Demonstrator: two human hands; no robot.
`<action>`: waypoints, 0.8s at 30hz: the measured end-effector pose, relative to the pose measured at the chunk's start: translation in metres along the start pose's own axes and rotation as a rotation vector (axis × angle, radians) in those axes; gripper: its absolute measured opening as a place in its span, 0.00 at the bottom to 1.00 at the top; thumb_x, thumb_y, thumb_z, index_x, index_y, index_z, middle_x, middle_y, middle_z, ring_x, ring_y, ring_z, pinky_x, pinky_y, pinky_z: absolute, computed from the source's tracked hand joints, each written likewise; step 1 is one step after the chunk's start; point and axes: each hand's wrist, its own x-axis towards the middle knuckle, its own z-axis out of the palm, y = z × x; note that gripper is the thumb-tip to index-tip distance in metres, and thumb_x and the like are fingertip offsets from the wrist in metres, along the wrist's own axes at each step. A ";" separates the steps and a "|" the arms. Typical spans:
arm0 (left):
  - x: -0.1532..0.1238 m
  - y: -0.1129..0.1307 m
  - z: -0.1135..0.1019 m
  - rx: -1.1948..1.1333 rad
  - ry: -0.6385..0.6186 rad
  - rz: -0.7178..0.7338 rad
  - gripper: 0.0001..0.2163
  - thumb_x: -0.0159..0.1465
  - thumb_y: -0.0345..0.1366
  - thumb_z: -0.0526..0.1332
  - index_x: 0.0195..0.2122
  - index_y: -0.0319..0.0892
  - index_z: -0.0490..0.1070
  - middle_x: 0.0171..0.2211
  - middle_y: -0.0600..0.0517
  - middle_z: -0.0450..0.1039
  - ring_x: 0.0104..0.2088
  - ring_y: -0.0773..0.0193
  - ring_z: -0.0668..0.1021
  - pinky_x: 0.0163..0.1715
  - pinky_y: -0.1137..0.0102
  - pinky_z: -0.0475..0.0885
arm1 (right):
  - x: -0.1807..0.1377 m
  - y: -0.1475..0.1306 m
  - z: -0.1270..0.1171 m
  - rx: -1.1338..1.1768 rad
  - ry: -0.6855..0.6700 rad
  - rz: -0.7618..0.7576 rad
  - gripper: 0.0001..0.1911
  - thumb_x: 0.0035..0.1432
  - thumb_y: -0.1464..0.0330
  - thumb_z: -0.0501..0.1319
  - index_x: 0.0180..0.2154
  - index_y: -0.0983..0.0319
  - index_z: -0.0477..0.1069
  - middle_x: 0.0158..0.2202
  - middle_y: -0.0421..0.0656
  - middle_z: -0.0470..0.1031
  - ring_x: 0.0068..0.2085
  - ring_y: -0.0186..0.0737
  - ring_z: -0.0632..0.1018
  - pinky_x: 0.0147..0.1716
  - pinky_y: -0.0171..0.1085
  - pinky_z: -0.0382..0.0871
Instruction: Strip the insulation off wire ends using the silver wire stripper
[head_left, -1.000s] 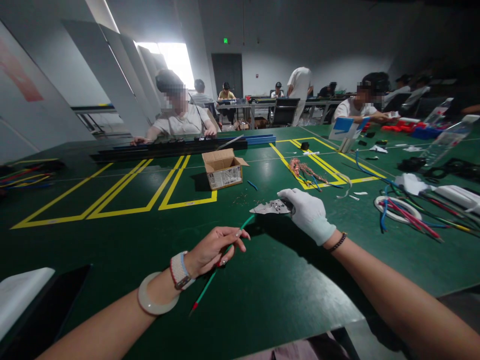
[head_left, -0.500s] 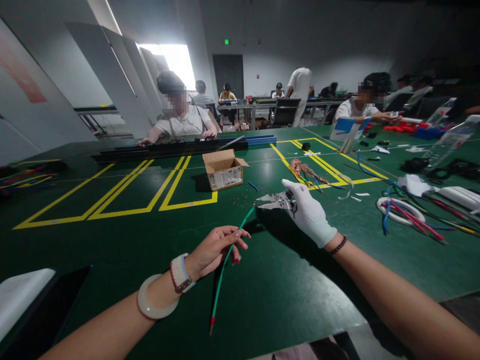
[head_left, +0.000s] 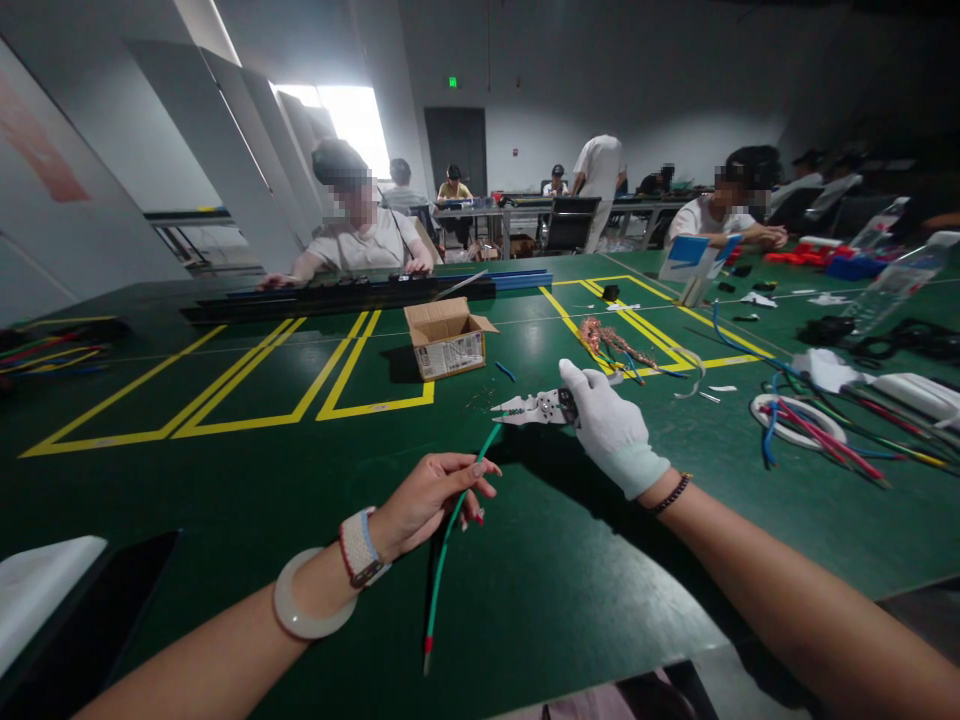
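Pinched between the thumb and fingers of my bare left hand point(head_left: 442, 495) is a green wire point(head_left: 442, 560). Its lower end carries a red band and a bare tip, and hangs toward the table's near edge. My right hand point(head_left: 611, 425), in a white glove, grips wire strippers point(head_left: 532, 408) whose jaws point left. The far end of the wire lies at those jaws; whether they bite on it I cannot tell. Small scraps point(head_left: 480, 400) and a short blue wire piece point(head_left: 505, 371) lie on the green table point(head_left: 315, 500) just beyond the jaws.
An open cardboard box point(head_left: 450, 345) stands beyond my hands. Bundled copper strands point(head_left: 600, 335) lie right of it. Further right are coiled wires point(head_left: 810, 435) and a plastic bottle point(head_left: 900, 285). Black and blue rails point(head_left: 360, 297) lie before a seated person point(head_left: 360, 240).
The strippers and my right hand have shifted slightly left, and the jaws now sit over the wire's far end. My left hand has stayed in place.
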 end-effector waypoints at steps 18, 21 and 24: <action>-0.001 0.000 -0.001 -0.014 -0.035 0.004 0.16 0.54 0.43 0.70 0.35 0.35 0.74 0.22 0.54 0.75 0.12 0.77 0.70 0.10 0.84 0.62 | -0.001 0.005 0.006 0.030 0.003 -0.006 0.24 0.62 0.73 0.49 0.59 0.56 0.60 0.46 0.47 0.71 0.36 0.42 0.75 0.23 0.33 0.61; 0.000 0.002 0.001 -0.002 -0.018 0.006 0.15 0.55 0.42 0.70 0.35 0.34 0.74 0.22 0.54 0.75 0.12 0.78 0.69 0.10 0.85 0.62 | 0.000 0.014 0.007 0.171 0.087 -0.012 0.27 0.59 0.74 0.51 0.60 0.56 0.58 0.50 0.46 0.70 0.40 0.42 0.76 0.26 0.33 0.65; 0.001 0.002 0.000 0.028 -0.024 0.004 0.15 0.57 0.42 0.68 0.36 0.34 0.74 0.22 0.54 0.75 0.12 0.79 0.69 0.10 0.86 0.61 | 0.002 0.025 0.006 0.199 0.168 -0.046 0.31 0.56 0.75 0.51 0.61 0.55 0.56 0.55 0.44 0.67 0.41 0.42 0.76 0.29 0.35 0.68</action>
